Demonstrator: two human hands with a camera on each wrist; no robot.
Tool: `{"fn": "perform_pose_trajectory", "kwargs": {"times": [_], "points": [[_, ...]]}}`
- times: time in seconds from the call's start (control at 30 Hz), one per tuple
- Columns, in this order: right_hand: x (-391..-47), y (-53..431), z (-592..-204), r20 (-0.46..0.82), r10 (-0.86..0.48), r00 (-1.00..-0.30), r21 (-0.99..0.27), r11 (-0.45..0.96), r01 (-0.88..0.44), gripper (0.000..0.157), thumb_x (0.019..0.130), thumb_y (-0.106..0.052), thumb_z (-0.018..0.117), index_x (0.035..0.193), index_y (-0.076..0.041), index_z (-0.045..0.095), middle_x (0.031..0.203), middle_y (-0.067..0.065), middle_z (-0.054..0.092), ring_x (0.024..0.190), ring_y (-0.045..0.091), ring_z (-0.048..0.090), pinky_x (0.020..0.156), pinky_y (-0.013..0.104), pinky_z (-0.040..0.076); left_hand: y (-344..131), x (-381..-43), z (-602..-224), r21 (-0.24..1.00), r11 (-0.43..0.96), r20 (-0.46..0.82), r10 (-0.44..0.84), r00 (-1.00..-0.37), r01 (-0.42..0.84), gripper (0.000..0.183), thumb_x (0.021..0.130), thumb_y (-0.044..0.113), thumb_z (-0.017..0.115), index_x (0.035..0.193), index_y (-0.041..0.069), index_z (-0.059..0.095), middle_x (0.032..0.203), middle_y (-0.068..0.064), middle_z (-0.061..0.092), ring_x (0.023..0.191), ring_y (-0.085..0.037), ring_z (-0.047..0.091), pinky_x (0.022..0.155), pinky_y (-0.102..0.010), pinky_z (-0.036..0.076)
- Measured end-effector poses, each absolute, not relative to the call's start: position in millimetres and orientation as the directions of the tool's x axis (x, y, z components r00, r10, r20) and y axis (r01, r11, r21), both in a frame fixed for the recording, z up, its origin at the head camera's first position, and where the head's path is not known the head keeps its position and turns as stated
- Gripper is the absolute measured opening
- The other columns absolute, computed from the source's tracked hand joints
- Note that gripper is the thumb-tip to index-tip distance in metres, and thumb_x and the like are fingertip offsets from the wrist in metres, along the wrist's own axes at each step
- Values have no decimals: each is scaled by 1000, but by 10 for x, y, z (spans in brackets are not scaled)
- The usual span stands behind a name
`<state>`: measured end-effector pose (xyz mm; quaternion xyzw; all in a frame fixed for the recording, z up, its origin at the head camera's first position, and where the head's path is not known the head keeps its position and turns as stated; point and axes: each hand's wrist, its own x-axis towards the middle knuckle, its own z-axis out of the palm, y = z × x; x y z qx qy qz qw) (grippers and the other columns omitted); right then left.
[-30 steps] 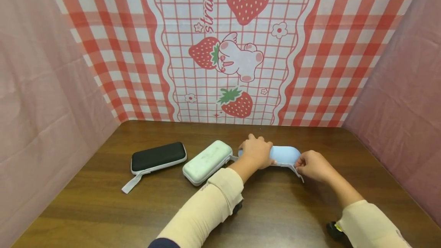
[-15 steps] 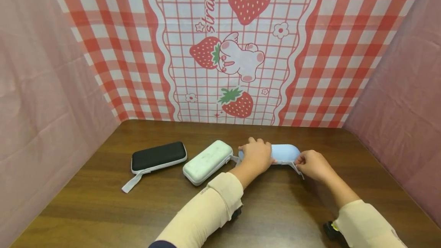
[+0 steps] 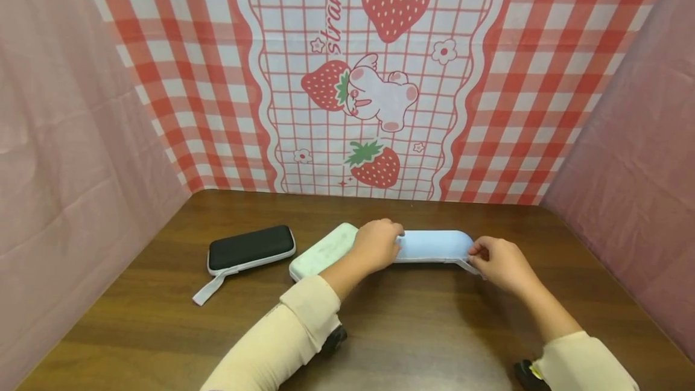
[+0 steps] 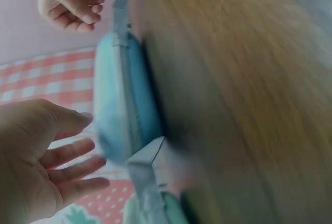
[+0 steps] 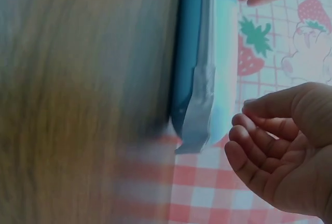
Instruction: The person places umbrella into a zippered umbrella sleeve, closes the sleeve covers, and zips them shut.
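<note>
A light blue zip case (image 3: 434,245) lies on the table with its grey zip side towards me. My left hand (image 3: 377,245) is at its left end, overlapping that end in the head view. In the left wrist view, the spread, relaxed fingers of my left hand (image 4: 39,156) stand beside the case with nothing in them. At the other end, my right hand (image 3: 505,263) is close to the grey strap (image 3: 469,267). The right wrist view shows loosely bent fingers on my right hand (image 5: 290,154), apart from the strap (image 5: 198,112) and holding nothing.
Left of the blue case lies a mint green zip case (image 3: 323,251), partly behind my left forearm. A black zip case (image 3: 251,247) with a grey strap (image 3: 209,289) lies farther left. A red-checked strawberry cloth (image 3: 374,89) hangs behind the wooden table (image 3: 423,330).
My left hand has moved left from the blue case's top to its left end, now covering part of the mint case. The strap end dropped closer against the case; my right hand barely moved.
</note>
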<state>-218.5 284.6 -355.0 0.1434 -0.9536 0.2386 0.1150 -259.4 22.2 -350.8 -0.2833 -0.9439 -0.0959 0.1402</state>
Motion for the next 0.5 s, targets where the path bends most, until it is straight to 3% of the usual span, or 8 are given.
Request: {"fn": "perform_pose_trajectory", "kwargs": {"times": [0.13, 0.27, 0.5], "points": [[-2102, 2769, -3495, 348, -247, -904, -389, 839, -379, 5, 83, -6, 73, 85, -6, 68, 73, -3, 62, 66, 13, 55, 61, 35, 46, -55, -2483, -3445, 138, 771, 441, 514, -736, 622, 15, 86, 17, 72, 101, 14, 74, 92, 0, 71, 82, -14, 67, 66, -30, 54], [-1994, 2691, -3455, 400, -284, -872, -353, 830, -432, 8, 83, -6, 74, 84, -11, 68, 75, -7, 61, 67, 8, 54, 60, 31, 47, -360, -2349, -3419, 171, 719, 537, 505, -676, 673, 11, 83, 8, 72, 93, 12, 75, 87, -1, 72, 79, -15, 68, 65, -33, 54], [-1886, 2603, -3403, 504, -334, -797, -263, 819, -510, 14, 79, -2, 75, 83, -12, 67, 80, -6, 61, 70, 8, 56, 60, 30, 49, -843, -2158, -3379, 170, 728, 605, 455, -653, 665, 7, 82, 6, 73, 84, 12, 76, 80, -1, 70, 73, -17, 67, 63, -35, 54]]}}
